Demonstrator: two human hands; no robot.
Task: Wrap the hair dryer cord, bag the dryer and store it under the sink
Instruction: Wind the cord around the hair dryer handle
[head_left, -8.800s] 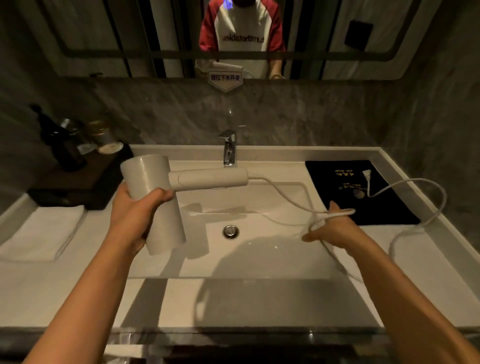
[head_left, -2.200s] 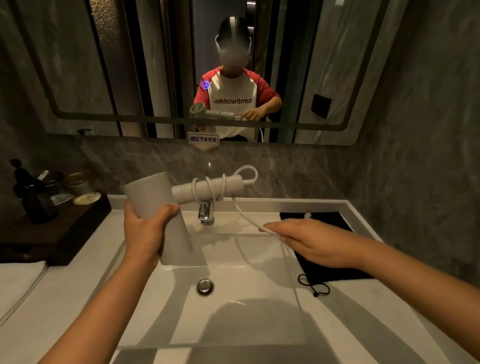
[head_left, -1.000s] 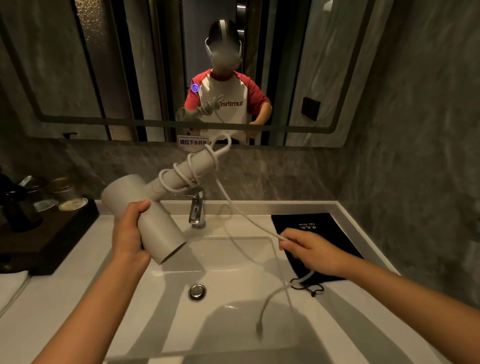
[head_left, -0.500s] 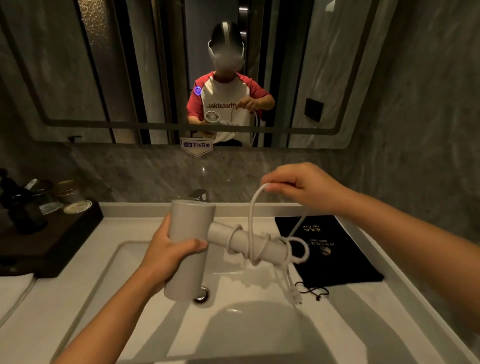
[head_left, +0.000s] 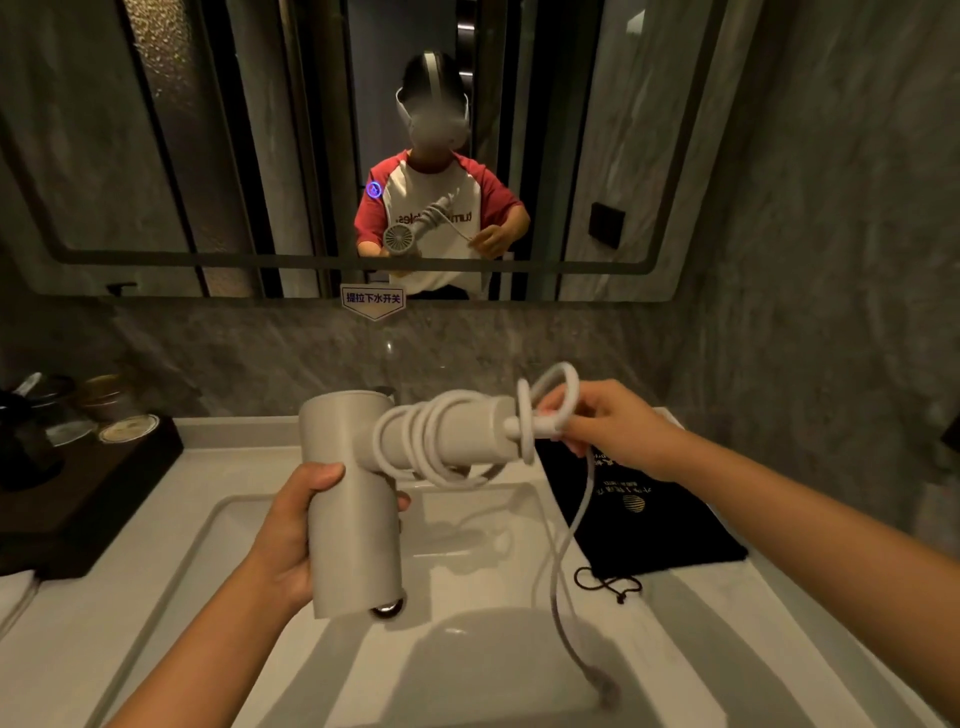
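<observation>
The white hair dryer (head_left: 358, 499) is held over the sink (head_left: 223, 525), barrel upright, handle pointing right. My left hand (head_left: 291, 540) grips the barrel. Several turns of the white cord (head_left: 421, 441) circle the handle. My right hand (head_left: 608, 426) pinches a cord loop at the handle's end. The loose tail hangs from that hand, and the blurred plug (head_left: 602, 680) dangles above the basin's front. A black drawstring bag (head_left: 644, 519) lies flat on the counter to the right of the sink.
A dark wooden tray (head_left: 78, 499) with lidded cups and a dark bottle stands at the back left. A folded white towel (head_left: 13, 592) lies at the left edge. A mirror (head_left: 208, 156) and grey stone walls close the back and right.
My right hand has come down from above the handle to its end, laying another turn of cord. The dryer has risen a little, and the hanging tail is longer and lower.
</observation>
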